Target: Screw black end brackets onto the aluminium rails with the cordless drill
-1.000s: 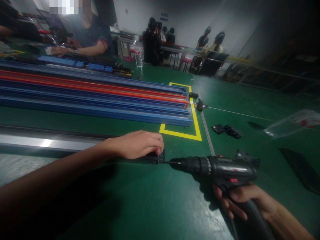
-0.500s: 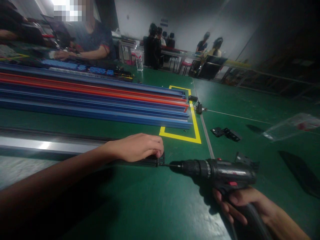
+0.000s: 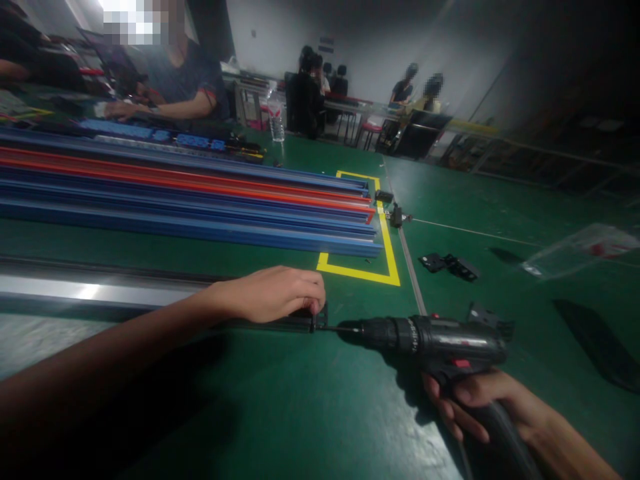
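My left hand [image 3: 280, 293] is closed at the right end of a long black and silver rail [image 3: 100, 285], its fingers pinched on a small black end piece [image 3: 321, 315]. My right hand [image 3: 480, 400] is wrapped round the handle of a black power drill [image 3: 440, 340] with a red switch. The drill lies level and points left. Its thin bit [image 3: 340, 329] meets the end piece just below my left fingertips. Exactly where the tip sits is too small to tell.
Blue and red rails [image 3: 200, 193] lie across the green table, ending inside yellow tape [image 3: 360, 275]. Black brackets [image 3: 450, 265], a bottle on its side [image 3: 575, 250], a dark flat object [image 3: 595, 343] and an upright bottle [image 3: 276, 117] stand around. A person [image 3: 185, 87] sits opposite.
The view has shifted very slightly. The drill and my right hand sit a little further left in the picture; both hands keep their grips.
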Demonstrator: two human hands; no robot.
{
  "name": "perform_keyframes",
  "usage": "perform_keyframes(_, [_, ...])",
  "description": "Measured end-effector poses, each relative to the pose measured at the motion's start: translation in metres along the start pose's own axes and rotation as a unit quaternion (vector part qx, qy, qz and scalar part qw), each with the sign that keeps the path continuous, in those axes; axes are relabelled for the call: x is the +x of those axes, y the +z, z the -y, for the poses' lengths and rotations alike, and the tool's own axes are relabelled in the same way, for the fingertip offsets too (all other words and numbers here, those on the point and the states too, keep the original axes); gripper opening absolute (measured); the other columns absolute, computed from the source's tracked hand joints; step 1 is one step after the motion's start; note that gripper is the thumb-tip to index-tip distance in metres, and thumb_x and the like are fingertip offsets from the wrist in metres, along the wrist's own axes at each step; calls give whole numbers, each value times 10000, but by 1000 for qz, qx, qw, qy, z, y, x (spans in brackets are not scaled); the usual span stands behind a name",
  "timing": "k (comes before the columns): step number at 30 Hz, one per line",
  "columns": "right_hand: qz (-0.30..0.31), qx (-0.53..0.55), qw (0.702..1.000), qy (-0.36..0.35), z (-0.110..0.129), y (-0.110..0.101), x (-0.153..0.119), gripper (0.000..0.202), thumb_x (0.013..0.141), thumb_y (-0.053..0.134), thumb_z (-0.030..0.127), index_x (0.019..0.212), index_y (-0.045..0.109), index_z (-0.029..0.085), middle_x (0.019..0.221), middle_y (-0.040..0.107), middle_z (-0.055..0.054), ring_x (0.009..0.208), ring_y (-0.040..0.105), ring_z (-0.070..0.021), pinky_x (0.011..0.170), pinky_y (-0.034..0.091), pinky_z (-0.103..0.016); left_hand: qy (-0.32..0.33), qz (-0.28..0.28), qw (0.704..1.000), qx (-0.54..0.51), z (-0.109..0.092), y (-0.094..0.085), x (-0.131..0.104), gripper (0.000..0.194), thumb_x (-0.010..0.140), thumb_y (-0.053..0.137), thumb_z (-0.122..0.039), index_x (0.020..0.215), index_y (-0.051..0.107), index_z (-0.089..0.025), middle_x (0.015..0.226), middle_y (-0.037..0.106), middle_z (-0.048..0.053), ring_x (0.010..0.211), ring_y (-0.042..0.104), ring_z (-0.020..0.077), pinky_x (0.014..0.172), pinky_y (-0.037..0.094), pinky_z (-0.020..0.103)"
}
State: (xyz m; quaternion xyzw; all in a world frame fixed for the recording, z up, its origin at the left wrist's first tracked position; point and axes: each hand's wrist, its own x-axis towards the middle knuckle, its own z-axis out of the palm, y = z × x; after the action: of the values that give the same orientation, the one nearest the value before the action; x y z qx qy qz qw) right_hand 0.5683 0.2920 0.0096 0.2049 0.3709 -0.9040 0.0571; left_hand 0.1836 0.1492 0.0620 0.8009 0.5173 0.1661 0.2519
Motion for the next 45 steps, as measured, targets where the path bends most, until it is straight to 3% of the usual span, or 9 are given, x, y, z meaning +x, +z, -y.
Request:
perform_keyframes(9, [-18, -10, 1000, 2, 3, 8, 0, 273, 797, 721, 238, 1023, 759, 90, 830, 755, -88, 471, 616, -67, 653, 576, -239, 4, -1, 1000, -1, 2, 1, 0, 229, 1013, 444, -161, 936, 654, -212, 1023, 636, -6, 884, 596, 125, 767, 405, 242])
perform_keyframes(14, [9, 6, 1000, -4, 1, 4, 2, 315, 760, 727, 219, 1037, 757, 73, 840, 763, -104, 479, 641, -75, 653, 594, -243, 4, 0, 1000, 5, 1, 1, 0, 225, 1010, 447, -153, 942, 654, -209, 1015, 630, -5, 893, 593, 128, 783, 411, 239])
perform_keyframes(45, [17, 21, 1000, -5, 0, 3, 1, 324, 770, 719, 201, 1060, 751, 59, 868, 769, -127, 517, 667, -82, 674, 591, -241, 1, 5, 1000, 5, 2, 1, 0, 207, 1015, 457, -169, 941, 645, -214, 1007, 632, -9, 894, 593, 127, 787, 411, 235])
